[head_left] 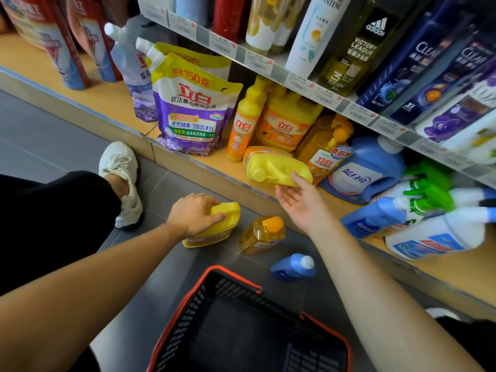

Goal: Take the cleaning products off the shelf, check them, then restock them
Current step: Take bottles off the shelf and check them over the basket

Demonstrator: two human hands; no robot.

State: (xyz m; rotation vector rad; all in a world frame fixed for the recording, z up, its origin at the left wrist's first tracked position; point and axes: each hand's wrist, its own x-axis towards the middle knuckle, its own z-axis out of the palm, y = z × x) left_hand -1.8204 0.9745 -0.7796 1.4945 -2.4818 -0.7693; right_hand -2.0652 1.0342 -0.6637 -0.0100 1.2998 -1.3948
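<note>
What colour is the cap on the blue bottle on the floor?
The cap of the blue bottle is white, clearest in the head view.

The left hand (196,214), in the middle of the frame, curled its fingers over a yellow jug (231,209). The right hand (296,201), just right of it, was spread out, palm up.

Yellow jug (276,167) lies on shelf (456,267); second jug (214,229), amber bottle (261,233), blue bottle (292,267) on floor (67,135).
</note>
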